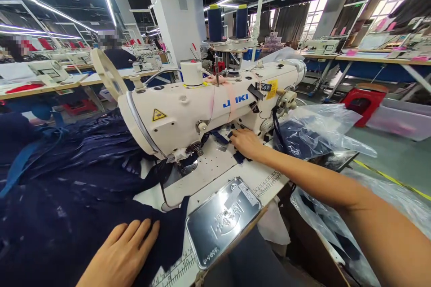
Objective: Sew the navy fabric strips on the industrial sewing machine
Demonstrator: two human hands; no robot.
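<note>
I had left grip (pixel 123 249) open on navy fabric (pixel 81 197), likely limp, best edge-pinched; right grip (pixel 248 143) by dark scraps (pixel 220 137), hold unclear.

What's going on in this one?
Someone is seated at a white sewing machine. Their left hand lies flat on a big spread of navy fabric beside the machine. The right hand reaches under the machine's arm, fingers at some small dark pieces; whether they grip one is hard to tell. A shiny metal tin lid sits at the table's front edge, between the two hands, and a clear plastic bag lies to the right.
</note>
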